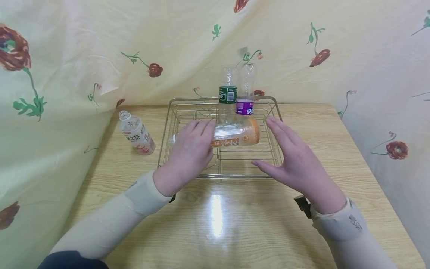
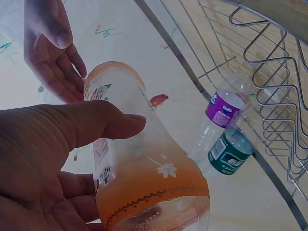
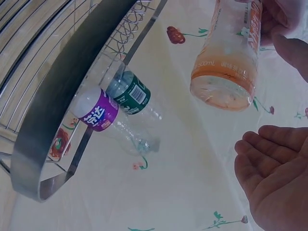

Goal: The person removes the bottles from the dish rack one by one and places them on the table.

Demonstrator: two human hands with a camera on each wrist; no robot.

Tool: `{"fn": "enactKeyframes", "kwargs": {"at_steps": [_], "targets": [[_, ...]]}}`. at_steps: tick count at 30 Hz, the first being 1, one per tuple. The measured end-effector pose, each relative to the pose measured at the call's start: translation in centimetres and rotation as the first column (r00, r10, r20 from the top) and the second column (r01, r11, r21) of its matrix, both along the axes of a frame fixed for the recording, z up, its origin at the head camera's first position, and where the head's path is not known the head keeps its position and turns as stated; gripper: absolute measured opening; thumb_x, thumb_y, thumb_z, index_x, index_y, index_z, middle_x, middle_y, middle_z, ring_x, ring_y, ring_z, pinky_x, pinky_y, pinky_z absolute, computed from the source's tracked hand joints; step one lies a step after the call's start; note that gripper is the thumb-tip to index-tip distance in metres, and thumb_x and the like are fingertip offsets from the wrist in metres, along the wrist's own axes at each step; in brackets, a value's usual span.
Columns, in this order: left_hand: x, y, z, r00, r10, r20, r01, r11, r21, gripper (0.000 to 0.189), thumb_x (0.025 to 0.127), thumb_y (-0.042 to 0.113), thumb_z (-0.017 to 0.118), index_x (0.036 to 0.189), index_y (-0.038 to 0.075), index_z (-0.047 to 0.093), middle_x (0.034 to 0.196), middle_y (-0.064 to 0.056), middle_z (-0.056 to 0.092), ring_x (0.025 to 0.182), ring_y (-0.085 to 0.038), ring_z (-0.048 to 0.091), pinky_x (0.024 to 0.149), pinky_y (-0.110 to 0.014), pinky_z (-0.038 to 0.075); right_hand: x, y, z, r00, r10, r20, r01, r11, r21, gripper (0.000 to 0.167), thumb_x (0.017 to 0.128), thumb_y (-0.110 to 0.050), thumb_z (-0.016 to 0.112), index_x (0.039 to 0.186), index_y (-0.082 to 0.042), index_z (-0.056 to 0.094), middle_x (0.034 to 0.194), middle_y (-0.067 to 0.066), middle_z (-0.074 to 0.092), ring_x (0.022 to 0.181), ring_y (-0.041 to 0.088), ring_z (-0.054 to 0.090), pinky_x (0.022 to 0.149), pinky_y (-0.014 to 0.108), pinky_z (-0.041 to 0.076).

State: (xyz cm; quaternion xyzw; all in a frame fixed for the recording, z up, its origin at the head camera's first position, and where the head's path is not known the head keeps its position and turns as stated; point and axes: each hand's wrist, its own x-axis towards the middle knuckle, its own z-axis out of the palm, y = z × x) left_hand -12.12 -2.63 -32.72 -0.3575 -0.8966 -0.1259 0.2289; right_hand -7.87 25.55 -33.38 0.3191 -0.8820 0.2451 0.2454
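Note:
My left hand (image 1: pixel 191 147) grips a clear plastic bottle with an orange label (image 1: pixel 236 134), held sideways above the wire rack (image 1: pixel 248 177). In the left wrist view the thumb lies along the bottle's side. Just right of the bottle's orange base, my right hand (image 1: pixel 299 162) has its fingers extended and thumb spread, apart from the bottle. Toward the rack's back stand a green-labelled bottle (image 1: pixel 228 94) and a purple-labelled bottle (image 1: pixel 245 107), side by side. The left hand hides the orange-labelled bottle's neck end in the head view.
A capless bottle with a white and pink label (image 1: pixel 137 133) stands on the wooden table (image 1: pixel 174 231), left of the rack. Behind the table hangs a cream cloth (image 1: pixel 188 45) with a flower print. The rack has a raised metal rim.

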Motion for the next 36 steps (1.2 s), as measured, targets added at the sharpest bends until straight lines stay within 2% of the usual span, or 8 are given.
{"fn": "enactKeyframes", "kwargs": {"at_steps": [5,10,21,36], "targets": [[0.0,0.1,-0.1,0.999,-0.021,-0.027,0.021,1.0,0.009,0.06,0.074,-0.003,0.077,0.13,-0.01,0.058,0.119,-0.019,0.066,0.105,-0.034,0.057,0.095,-0.04,0.048,-0.1,-0.3,0.1,1.0,-0.004,0.001,0.004,1.0,0.017,0.093,0.087,-0.054,0.072,0.156,-0.001,0.037,0.157,0.015,0.039,0.142,0.038,0.038,0.113,0.051,0.035],[0.0,0.2,-0.2,0.999,-0.029,-0.038,0.029,1.0,0.004,0.057,0.074,-0.005,0.075,0.128,-0.009,0.059,0.116,-0.019,0.066,0.102,-0.033,0.057,0.092,-0.039,0.048,-0.3,-0.5,0.1,1.0,0.004,-0.004,-0.004,1.0,0.027,0.094,0.084,-0.047,0.078,0.155,0.0,0.037,0.157,0.015,0.04,0.142,0.037,0.038,0.114,0.049,0.036],[0.2,0.6,-0.1,0.998,-0.047,-0.048,0.046,0.999,-0.018,0.053,0.077,-0.004,0.071,0.129,-0.009,0.06,0.118,-0.018,0.066,0.1,-0.032,0.056,0.091,-0.039,0.047,-0.5,-0.7,0.4,1.0,0.0,0.006,0.0,0.997,0.073,0.099,0.078,-0.039,0.085,0.155,0.0,0.037,0.157,0.014,0.04,0.14,0.035,0.042,0.111,0.049,0.039],[0.5,1.4,0.1,0.997,-0.046,-0.059,0.045,0.999,-0.015,0.052,0.078,-0.004,0.074,0.129,-0.008,0.061,0.116,-0.018,0.067,0.098,-0.031,0.058,0.089,-0.039,0.05,-1.0,-1.3,0.5,0.997,0.051,-0.054,-0.047,0.996,0.08,0.102,0.068,-0.025,0.093,0.151,0.006,0.041,0.15,0.02,0.048,0.133,0.041,0.048,0.11,0.05,0.041]]}}
